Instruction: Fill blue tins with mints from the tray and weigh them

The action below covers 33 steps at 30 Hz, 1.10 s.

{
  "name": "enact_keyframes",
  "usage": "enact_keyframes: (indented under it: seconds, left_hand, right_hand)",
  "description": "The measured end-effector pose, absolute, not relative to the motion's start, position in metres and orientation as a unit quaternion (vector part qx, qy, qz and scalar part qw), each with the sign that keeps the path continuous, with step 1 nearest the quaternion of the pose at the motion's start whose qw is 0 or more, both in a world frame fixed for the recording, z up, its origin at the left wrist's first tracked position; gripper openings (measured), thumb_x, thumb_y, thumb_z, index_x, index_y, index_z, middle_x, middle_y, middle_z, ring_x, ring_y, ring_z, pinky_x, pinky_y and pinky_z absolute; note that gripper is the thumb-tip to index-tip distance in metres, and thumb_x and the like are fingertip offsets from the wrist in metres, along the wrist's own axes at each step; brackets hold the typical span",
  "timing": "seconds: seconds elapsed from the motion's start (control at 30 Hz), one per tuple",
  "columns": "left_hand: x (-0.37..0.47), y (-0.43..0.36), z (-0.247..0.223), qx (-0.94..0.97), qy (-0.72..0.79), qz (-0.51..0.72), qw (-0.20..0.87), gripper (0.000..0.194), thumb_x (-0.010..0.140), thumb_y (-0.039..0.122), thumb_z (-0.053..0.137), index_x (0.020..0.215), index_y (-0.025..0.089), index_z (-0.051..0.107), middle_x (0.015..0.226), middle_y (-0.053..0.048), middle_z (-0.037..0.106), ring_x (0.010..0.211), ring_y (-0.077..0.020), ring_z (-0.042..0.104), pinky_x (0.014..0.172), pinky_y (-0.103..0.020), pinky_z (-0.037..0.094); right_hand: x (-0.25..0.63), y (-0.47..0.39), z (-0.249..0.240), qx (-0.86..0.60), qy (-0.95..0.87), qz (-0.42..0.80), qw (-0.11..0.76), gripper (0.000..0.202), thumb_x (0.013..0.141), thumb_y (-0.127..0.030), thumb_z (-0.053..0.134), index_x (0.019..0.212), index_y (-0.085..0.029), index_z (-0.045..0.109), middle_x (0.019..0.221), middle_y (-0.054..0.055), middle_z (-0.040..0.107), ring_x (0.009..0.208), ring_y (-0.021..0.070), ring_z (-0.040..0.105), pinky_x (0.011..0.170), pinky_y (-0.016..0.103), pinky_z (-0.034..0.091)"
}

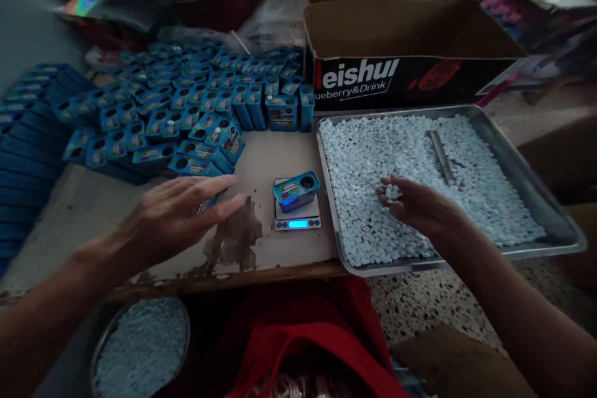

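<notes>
My left hand [175,208] is over the table left of the scale, its fingers apart, with a blue box partly hidden behind them. On the small digital scale [298,224], whose display glows blue, stands one blue candy box [296,191] with a dark round opening on top. My right hand [415,202] is above the metal tray [342,255] at the right, its fingers curled around a few pale candies [392,191]. Pale blue and white candies [368,149] cover the tray, and a metal strip [441,155] lies on them.
Many blue boxes [191,99] stand crowded at the back left, with more stacked along the left edge. An open carton [364,84] is behind the tray. Below the table's front edge, a round container [188,329] holds more candies. Red cloth [317,329] covers my lap.
</notes>
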<state>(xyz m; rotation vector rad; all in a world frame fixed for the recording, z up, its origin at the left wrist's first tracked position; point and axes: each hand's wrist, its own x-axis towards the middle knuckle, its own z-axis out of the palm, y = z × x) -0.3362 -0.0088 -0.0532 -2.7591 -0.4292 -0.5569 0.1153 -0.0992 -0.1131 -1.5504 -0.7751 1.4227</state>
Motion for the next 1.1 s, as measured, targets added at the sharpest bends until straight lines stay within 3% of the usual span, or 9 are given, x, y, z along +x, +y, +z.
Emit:
enact_keyframes:
  seconds: [0.07,0.2,0.43,0.6,0.73,0.9,1.1]
  left_hand:
    - [-0.331,-0.020,-0.069,-0.954,-0.176,-0.212,0.121,0.046,0.088,0.009,0.066,0.130,0.028,0.065,0.137,-0.008,0.065,0.110,-0.0224,0.069,0.096,-0.036,0.057]
    - [-0.320,-0.031,-0.095,-0.949,-0.218,-0.222,0.055,0.040,0.092,0.011,0.064,0.129,0.026,0.063,0.136,-0.008,0.064,0.113,-0.0237,0.068,0.098,-0.038,0.057]
    - [-0.308,-0.040,-0.112,-0.881,-0.348,-0.306,-0.102,0.027,0.096,0.025,0.063,0.123,0.025,0.065,0.124,-0.006,0.068,0.110,-0.0211,0.069,0.099,-0.035,0.058]
    - [-0.314,-0.039,-0.122,-0.811,-0.427,-0.353,-0.190,0.029,0.092,0.034,0.071,0.119,0.026,0.066,0.103,-0.003,0.072,0.093,-0.0197,0.071,0.091,-0.036,0.060]
    - [-0.306,-0.041,-0.126,-0.773,-0.447,-0.372,-0.255,0.035,0.089,0.036,0.074,0.121,0.026,0.064,0.104,-0.003,0.072,0.089,-0.0186,0.071,0.086,-0.035,0.060]
    - [-0.256,-0.047,-0.137,-0.749,-0.490,-0.371,-0.247,0.063,0.073,0.042,0.088,0.126,0.023,0.060,0.115,-0.009,0.071,0.099,-0.0257,0.069,0.082,-0.040,0.059]
    - [-0.206,-0.021,-0.134,-0.798,-0.388,-0.385,-0.253,0.023,0.089,0.028,0.074,0.110,0.023,0.066,0.100,-0.005,0.071,0.093,-0.0229,0.066,0.083,-0.038,0.055]
  right_hand:
    - [0.108,-0.107,-0.117,-0.631,-0.309,0.580,0.413,0.036,0.072,-0.043,0.086,0.094,-0.022,0.067,0.081,0.004,0.063,0.061,0.0129,0.053,0.044,0.023,0.038]
    - [0.094,-0.108,-0.113,-0.662,-0.395,0.539,0.338,0.032,0.077,-0.042,0.084,0.093,-0.021,0.068,0.067,-0.002,0.057,0.052,0.0087,0.046,0.044,0.021,0.028]
    - [0.058,-0.060,-0.058,-0.595,-0.537,0.519,0.297,0.023,0.084,-0.040,0.079,0.092,-0.021,0.070,0.066,-0.002,0.054,0.057,0.0101,0.043,0.051,0.025,0.032]
    - [0.026,-0.040,-0.023,-0.580,-0.618,0.471,0.245,0.018,0.084,-0.037,0.080,0.087,-0.021,0.072,0.067,-0.001,0.055,0.060,0.0117,0.047,0.054,0.026,0.034]
    - [0.007,-0.034,-0.012,-0.569,-0.636,0.468,0.231,0.018,0.082,-0.035,0.081,0.085,-0.020,0.072,0.067,-0.002,0.054,0.060,0.0115,0.048,0.055,0.025,0.035]
    - [0.009,-0.035,-0.013,-0.549,-0.559,0.549,0.291,0.022,0.083,-0.038,0.080,0.090,-0.020,0.070,0.067,-0.002,0.054,0.059,0.0107,0.046,0.054,0.025,0.035]
    - [0.045,-0.060,-0.060,-0.585,-0.376,0.571,0.437,0.028,0.077,-0.038,0.085,0.089,-0.022,0.065,0.075,-0.001,0.058,0.064,0.0116,0.052,0.058,0.024,0.045]
